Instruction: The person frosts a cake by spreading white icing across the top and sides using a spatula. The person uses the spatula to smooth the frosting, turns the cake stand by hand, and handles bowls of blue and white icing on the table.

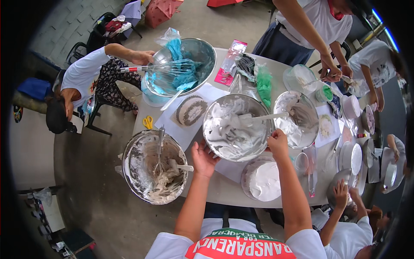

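Both my hands hold a metal mixing bowl [238, 158] tilted toward me over the table. White whipped icing [228, 131] coats its inside, and a pale spatula [271, 116] lies across the far right rim. My left hand [204, 160] supports the bowl's lower left side, its fingertips partly hidden beneath. At the right side, my right hand [277, 143] grips the rim. Just behind that hand stands another bowl [317, 116] smeared with white icing. A round cake [266, 181] with white icing on top sits below my right hand.
Left of my hands, a bowl [125, 164] with beige icing holds a whisk [161, 138]. Yellow scissors [148, 122] lie beyond it. A person steadies a bowl [210, 49] of blue icing at the far left. Other people [302, 30] work along the right side.
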Tool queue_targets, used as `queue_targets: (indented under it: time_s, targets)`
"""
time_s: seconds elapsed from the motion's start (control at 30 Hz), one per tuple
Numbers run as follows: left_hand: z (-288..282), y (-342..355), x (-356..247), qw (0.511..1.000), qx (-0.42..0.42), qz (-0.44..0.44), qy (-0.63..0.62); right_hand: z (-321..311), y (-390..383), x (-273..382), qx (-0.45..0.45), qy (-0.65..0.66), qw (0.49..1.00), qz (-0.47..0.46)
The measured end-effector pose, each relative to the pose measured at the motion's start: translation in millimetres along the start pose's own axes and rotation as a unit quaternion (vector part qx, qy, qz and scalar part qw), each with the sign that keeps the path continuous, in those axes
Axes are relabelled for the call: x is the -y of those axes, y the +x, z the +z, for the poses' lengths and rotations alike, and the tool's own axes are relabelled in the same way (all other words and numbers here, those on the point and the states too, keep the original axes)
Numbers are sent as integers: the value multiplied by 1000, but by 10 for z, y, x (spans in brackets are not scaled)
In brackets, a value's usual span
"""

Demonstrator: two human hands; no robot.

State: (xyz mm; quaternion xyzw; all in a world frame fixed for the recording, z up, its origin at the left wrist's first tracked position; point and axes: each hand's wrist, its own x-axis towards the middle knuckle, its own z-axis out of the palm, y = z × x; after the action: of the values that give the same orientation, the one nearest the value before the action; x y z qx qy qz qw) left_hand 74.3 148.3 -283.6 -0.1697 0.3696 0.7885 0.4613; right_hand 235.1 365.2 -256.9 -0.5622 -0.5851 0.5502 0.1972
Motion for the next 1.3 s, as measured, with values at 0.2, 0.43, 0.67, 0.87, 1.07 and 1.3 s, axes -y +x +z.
queue_targets:
  time_s: [0.2, 0.43, 0.67, 0.87, 1.07, 1.3]
  targets:
    - [-91, 92, 74, 999, 6, 22, -32, -5, -95, -120, -3, 26, 1000, -4]
    - [-122, 147, 241, 996, 0, 88, -6, 184, -109, -79, -39, 70, 997, 3]
    - [-426, -175, 567, 630, 10, 390, 671, 261, -128, -157, -32, 145, 989, 9]
    - [-266, -369, 809, 481, 30, 384, 788, 212, -180, -262, -24, 108, 994, -3]
    - [-164, -351, 902, 481, 26, 420, 769, 214, -205, -153, 12, 134, 991, -2]
    - [-240, -292, 899, 478, 38, 449, 754, 163, -170, -271, 51, 152, 987, 2]
